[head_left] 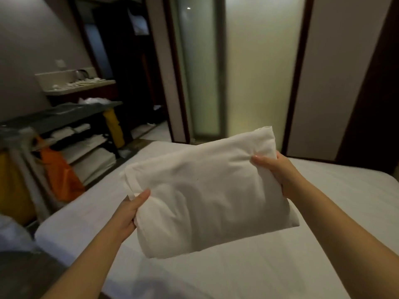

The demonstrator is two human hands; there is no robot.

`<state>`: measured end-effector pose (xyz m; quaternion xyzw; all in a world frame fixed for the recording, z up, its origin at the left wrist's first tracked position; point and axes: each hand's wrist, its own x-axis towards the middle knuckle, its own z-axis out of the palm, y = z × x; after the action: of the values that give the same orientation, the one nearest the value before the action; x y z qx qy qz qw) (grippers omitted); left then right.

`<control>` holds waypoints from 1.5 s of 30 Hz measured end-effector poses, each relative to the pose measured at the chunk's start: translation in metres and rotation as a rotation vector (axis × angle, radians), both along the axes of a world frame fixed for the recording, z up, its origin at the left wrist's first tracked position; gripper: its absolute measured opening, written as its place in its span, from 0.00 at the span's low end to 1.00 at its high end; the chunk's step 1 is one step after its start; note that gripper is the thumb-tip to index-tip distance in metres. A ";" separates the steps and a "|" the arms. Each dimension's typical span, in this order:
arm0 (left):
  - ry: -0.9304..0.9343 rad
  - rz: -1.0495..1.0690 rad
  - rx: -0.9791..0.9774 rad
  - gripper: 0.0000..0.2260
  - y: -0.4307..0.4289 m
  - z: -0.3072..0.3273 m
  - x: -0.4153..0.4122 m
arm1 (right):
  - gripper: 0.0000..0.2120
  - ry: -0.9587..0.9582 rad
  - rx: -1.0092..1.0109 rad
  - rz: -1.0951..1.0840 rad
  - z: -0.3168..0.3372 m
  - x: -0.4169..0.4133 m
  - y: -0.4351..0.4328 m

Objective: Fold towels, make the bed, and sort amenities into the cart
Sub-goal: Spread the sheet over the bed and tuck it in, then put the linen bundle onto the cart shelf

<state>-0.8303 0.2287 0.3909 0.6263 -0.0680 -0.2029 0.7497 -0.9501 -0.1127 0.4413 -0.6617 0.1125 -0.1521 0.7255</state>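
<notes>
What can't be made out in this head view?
Head view only:
- Fingers of the left hand and right hand: behind the folded cloth; only thumbs show.
- Items on the counter: too small and blurred.
- Stacks on the cart shelves: dim, blurred; its left end is cut off by the frame edge.
- Whether the cloth is towel or sheet: unclear.

The room is dim. Most of the light is a soft yellowish glow through the frosted glass panel (261,78), with one small bright spot high up to its left. The doorway (121,61) beside it is almost black. The pillow (205,190) and bed (280,255) catch pale light. The cart (64,117) is blurred, and upright lines lean towards the edges.
</notes>
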 end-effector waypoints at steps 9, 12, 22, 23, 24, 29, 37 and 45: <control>0.069 0.366 -0.267 0.12 0.203 0.012 0.022 | 0.28 -0.203 -0.039 0.371 0.070 0.095 0.203; 0.112 0.498 -0.262 0.10 0.275 0.012 0.048 | 0.28 -0.185 0.013 0.440 0.067 0.136 0.281; 0.088 0.624 -0.076 0.52 0.496 0.001 0.166 | 0.20 -0.004 0.201 0.482 0.017 0.298 0.477; 0.087 0.642 -0.076 0.54 0.507 0.002 0.182 | 0.19 0.011 0.210 0.483 0.013 0.319 0.489; 0.064 0.663 -0.076 0.51 0.517 0.002 0.201 | 0.16 0.018 0.213 0.485 0.009 0.343 0.500; -0.032 0.719 -0.090 0.28 0.551 -0.003 0.294 | 0.17 0.018 0.242 0.532 -0.017 0.473 0.550; -0.095 0.836 -0.027 0.20 0.624 0.034 0.418 | 0.15 0.110 0.254 0.638 -0.024 0.669 0.654; -0.083 0.836 0.059 0.12 0.713 0.027 0.559 | 0.13 0.223 0.252 0.518 -0.056 0.816 0.741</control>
<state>-0.2713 0.9418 0.4182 0.6288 0.1678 0.1422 0.7458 -0.1343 0.6281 0.3852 -0.5857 0.0368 0.1267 0.7997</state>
